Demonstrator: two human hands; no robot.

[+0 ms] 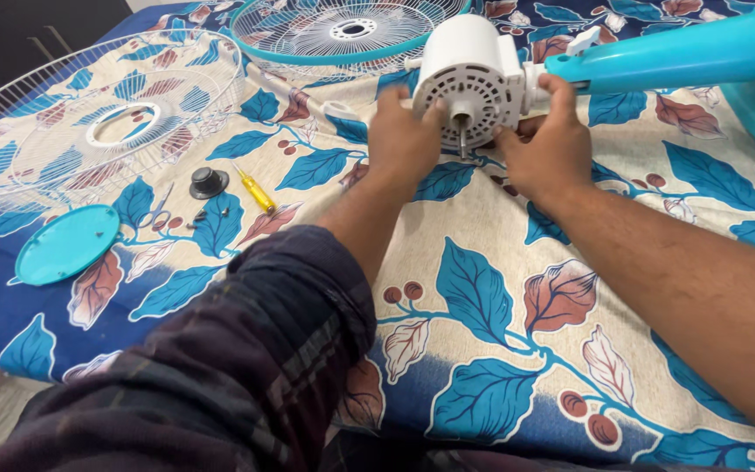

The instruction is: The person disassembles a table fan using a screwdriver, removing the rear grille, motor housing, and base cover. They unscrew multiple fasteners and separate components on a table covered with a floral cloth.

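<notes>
1. On the leaf-print sheet (482,288), near its far edge, lies the white fan motor (469,79), shaft (462,131) pointing toward the wearer and its rear joined to the teal stand (683,57).
2. Left hand (404,135): fingers closed against the motor's front face, on its left rim. Right hand (552,144): fingers wrapped about the motor's right side, by the neck joint. Both have hold of the motor; neither is open.
3. Handling, as judged: the motor looks dense and heavy for its size, with a rigid, smooth plastic shell that may slip. The vented face and bare shaft are poor holds; the shell's sides and the neck are the sound ones.
4. Count, all left of the motor: two wire grilles, one with a white rim (89,114), one teal-rimmed (342,35); one teal disc (67,245); one black knob (208,183); one yellow screwdriver (255,190); one pair of scissors (157,210).
5. Small screws lie beside the scissors; their number cannot be told.
</notes>
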